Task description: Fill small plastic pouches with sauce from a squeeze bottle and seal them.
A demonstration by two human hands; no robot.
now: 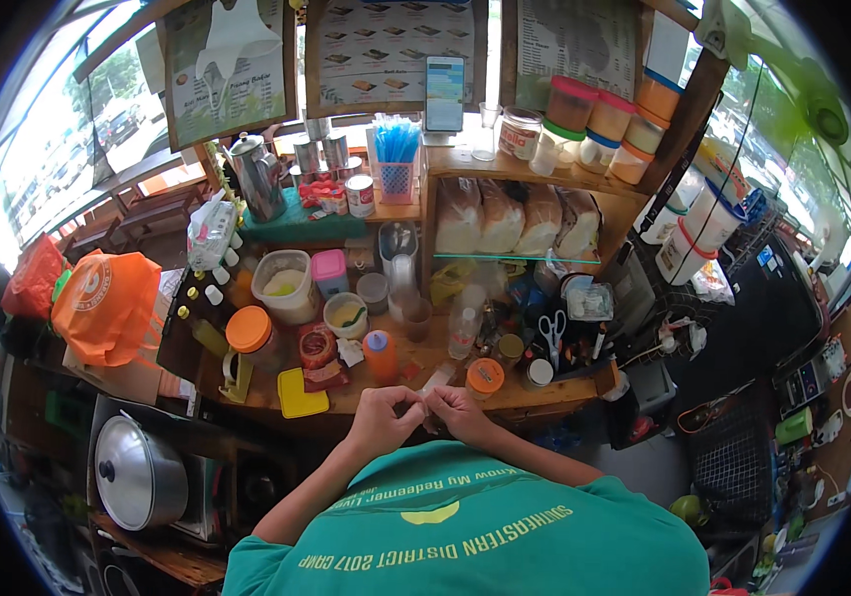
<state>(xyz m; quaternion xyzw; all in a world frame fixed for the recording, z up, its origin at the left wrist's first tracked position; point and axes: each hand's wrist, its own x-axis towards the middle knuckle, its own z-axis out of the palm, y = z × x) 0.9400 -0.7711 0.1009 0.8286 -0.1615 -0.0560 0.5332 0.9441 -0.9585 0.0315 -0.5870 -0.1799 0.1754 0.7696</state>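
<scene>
Both hands meet at the front edge of the wooden counter, fingertips pinched close together. A small translucent whitish piece [437,378], which looks like thin plastic, sticks up between them. My left hand [386,415] is closed at one side of it, and my right hand [458,411] is closed on it at the other. The fingers hide most of the piece. Just beyond the right hand stands a jar with an orange lid [485,375]. An orange squeeze bottle [381,356] is nearest the left hand, with a yellow lid [302,393] lying farther left.
On the counter stand open tubs [284,286], a red packet [318,350], a clear bottle [464,330] and scissors [551,333] upright in a holder. Bread loaves [500,221] fill the shelf behind. A large lidded pot [142,472] sits at lower left.
</scene>
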